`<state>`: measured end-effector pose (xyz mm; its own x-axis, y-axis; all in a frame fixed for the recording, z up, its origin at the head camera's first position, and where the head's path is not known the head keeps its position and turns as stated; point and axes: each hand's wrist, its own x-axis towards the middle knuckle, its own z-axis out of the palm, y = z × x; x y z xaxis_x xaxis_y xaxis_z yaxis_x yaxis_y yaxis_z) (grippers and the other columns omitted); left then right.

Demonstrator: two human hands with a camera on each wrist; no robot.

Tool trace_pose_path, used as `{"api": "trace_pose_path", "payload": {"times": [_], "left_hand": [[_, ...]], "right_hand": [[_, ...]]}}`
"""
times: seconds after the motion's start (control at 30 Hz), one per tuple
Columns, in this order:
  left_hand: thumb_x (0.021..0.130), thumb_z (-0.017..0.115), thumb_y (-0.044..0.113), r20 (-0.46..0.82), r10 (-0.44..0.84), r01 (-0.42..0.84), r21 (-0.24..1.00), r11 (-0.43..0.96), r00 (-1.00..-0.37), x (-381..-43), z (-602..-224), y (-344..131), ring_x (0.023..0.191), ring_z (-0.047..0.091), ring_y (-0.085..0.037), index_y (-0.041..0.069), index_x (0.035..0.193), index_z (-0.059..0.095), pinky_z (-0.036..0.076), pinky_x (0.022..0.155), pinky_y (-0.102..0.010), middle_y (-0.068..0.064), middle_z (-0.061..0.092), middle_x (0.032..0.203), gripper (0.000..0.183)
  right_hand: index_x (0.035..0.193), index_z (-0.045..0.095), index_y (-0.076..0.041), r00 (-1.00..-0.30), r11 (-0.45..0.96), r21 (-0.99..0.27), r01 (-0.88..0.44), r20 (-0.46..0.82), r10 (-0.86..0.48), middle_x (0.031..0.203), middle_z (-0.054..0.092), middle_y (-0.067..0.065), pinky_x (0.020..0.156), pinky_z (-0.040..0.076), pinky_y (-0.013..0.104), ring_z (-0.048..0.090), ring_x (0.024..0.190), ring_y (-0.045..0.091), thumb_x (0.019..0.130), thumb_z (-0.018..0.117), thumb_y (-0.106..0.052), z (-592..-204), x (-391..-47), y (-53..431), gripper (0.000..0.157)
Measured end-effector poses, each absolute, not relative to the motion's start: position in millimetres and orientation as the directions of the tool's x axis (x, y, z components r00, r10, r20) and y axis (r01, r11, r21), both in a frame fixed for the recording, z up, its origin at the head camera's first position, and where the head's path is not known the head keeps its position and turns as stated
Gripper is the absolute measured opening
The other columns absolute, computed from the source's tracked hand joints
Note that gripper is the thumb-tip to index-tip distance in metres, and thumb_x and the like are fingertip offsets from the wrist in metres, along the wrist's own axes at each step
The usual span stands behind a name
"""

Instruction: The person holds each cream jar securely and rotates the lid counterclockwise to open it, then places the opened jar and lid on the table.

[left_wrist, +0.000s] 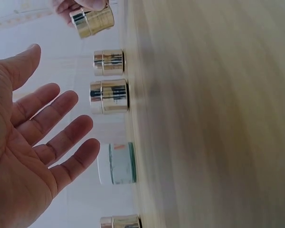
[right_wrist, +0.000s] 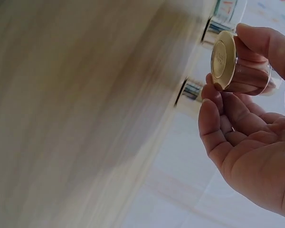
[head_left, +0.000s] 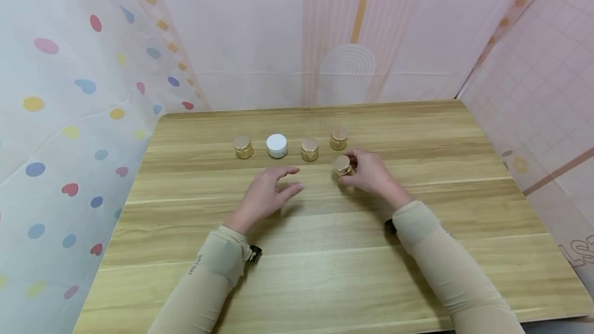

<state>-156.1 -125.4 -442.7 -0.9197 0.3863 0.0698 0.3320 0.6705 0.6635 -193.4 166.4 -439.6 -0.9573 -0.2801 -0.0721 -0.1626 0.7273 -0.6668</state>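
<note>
My right hand (head_left: 368, 171) pinches a small gold jar (head_left: 343, 165) between thumb and fingers; the right wrist view shows the jar's round base (right_wrist: 223, 59) tilted off the table. Over the table to the left, my left hand (head_left: 266, 193) holds nothing, its fingers spread and relaxed in the left wrist view. Beyond the hands stand a gold jar (head_left: 243, 147) at far left, a white-lidded jar (head_left: 277, 146) beside it, another gold jar (head_left: 309, 149), and a further gold jar (head_left: 339, 138) just behind the held one.
The wood-grain table (head_left: 297, 272) reaches back to a pale patterned cloth (head_left: 260, 24). Another cloth with coloured dots (head_left: 60, 143) hangs along the left side, and a pink one (head_left: 547, 92) on the right. Both sleeved wrists carry dark straps.
</note>
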Motion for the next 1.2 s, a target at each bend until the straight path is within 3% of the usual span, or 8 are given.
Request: {"api": "trace_pose_path", "payload": {"times": [0.3,0.43,0.53,0.6,0.77,0.97,1.2], "left_hand": [[0.101,0.075,0.039,0.088,0.393,0.351,0.651,0.673,-0.915,-155,-443,-112,0.142,0.059,-0.036,0.011,0.144,0.066,0.045,0.121,-0.056,-0.012,0.068,0.147,0.052],[0.099,0.077,0.041,0.141,0.395,0.387,0.645,0.659,-0.908,-155,-444,-104,0.137,0.061,-0.034,0.011,0.143,0.067,0.048,0.118,-0.055,-0.011,0.069,0.145,0.055],[0.097,0.079,0.041,0.184,0.388,0.41,0.64,0.65,-0.903,-154,-446,-98,0.133,0.063,-0.032,0.01,0.142,0.067,0.05,0.115,-0.053,-0.011,0.071,0.143,0.056],[0.096,0.08,0.041,0.191,0.382,0.408,0.649,0.642,-0.904,-154,-446,-95,0.13,0.064,-0.031,0.01,0.141,0.068,0.05,0.113,-0.052,-0.01,0.072,0.141,0.055],[0.097,0.08,0.039,0.174,0.374,0.384,0.688,0.616,-0.911,-152,-448,-91,0.126,0.066,-0.031,0.013,0.138,0.071,0.053,0.108,-0.051,-0.007,0.076,0.134,0.049],[0.1,0.077,0.034,0.154,0.357,0.345,0.747,0.569,-0.921,-151,-449,-92,0.122,0.066,-0.031,0.01,0.135,0.072,0.06,0.097,-0.052,-0.008,0.077,0.121,0.042],[0.102,0.073,0.036,0.153,0.37,0.352,0.746,0.565,-0.917,-154,-447,-95,0.118,0.068,-0.031,0.007,0.139,0.069,0.059,0.096,-0.051,-0.01,0.078,0.12,0.047]], "right_hand": [[0.135,0.062,0.003,-0.941,0.76,-0.607,-0.233,-0.056,-0.334,0.128,0.074,0.021,0.103,0.058,0.048,0.071,0.117,0.034,0.084,0.087,-0.02,-433,-180,146,0.061],[0.13,0.067,-0.002,-0.918,0.739,-0.609,-0.29,-0.041,-0.394,0.119,0.077,0.015,0.088,0.061,0.042,0.072,0.1,0.027,0.083,0.087,-0.018,-430,-171,137,0.054],[0.127,0.071,-0.005,-0.892,0.705,-0.61,-0.362,0.007,-0.452,0.108,0.076,0.008,0.077,0.057,0.034,0.064,0.086,0.018,0.082,0.086,-0.016,-429,-165,131,0.048],[0.126,0.073,-0.008,-0.871,0.679,-0.604,-0.417,0.051,-0.489,0.108,0.077,0.006,0.078,0.056,0.033,0.063,0.086,0.016,0.082,0.086,-0.015,-430,-162,127,0.047],[0.131,0.072,-0.006,-0.846,0.657,-0.579,-0.483,0.116,-0.52,0.121,0.078,0.008,0.093,0.059,0.041,0.069,0.101,0.02,0.083,0.088,-0.017,-431,-157,122,0.051],[0.122,0.074,-0.011,-0.857,0.626,-0.643,-0.441,0.095,-0.506,0.104,0.073,0.002,0.085,0.053,0.035,0.061,0.091,0.018,0.086,0.089,-0.022,-434,-158,122,0.041],[0.128,0.074,-0.011,-0.842,0.564,-0.707,-0.427,0.083,-0.534,0.1,0.071,0.0,0.095,0.057,0.042,0.063,0.095,0.016,0.091,0.087,-0.024,-437,-162,126,0.041]]}}
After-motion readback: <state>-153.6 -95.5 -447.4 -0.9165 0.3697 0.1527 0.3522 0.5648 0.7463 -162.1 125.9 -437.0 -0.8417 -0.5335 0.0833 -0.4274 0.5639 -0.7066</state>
